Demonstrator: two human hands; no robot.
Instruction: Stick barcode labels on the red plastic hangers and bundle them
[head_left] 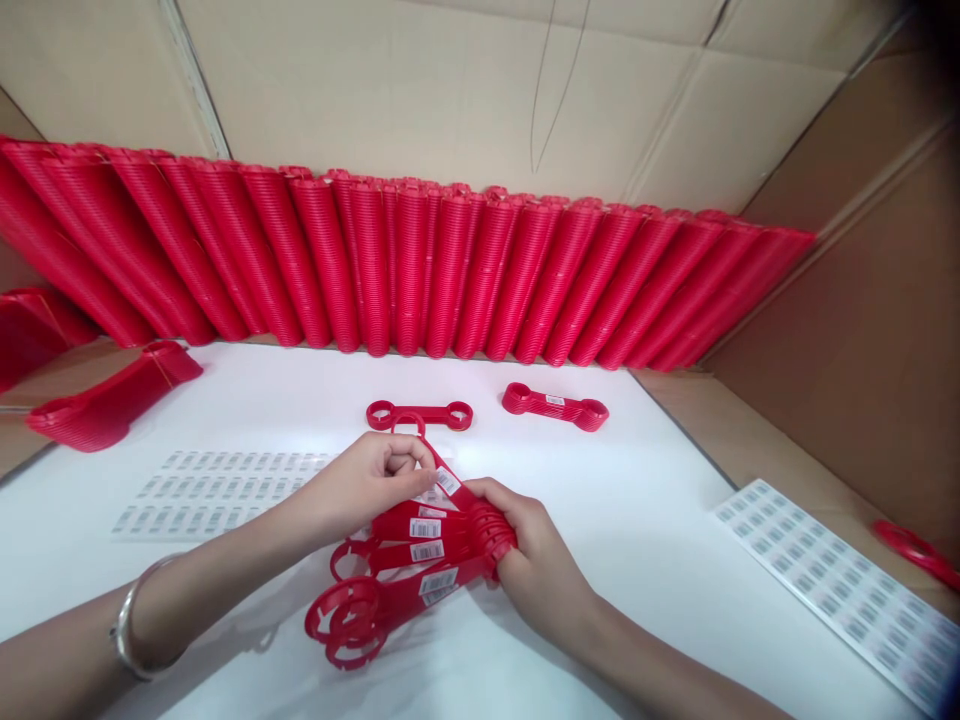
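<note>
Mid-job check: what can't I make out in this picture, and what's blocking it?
All in the head view:
Print on the labels: too small and blurred to read.
Fingertips of the right hand: hidden behind the held red pieces.
Part of the left sheet: covered by the left arm.
Right sheet's near end: cut off by the right edge.

Red plastic ring-ended links (pixel 397 598) are fanned low centre, loose ends spread left, opposite ends bunched tight at right; white barcode labels (pixel 426 528) sit on the flat shanks, several visible; topmost link (pixel 439 462) slants up-left, splayed from the rest, also labelled
</note>
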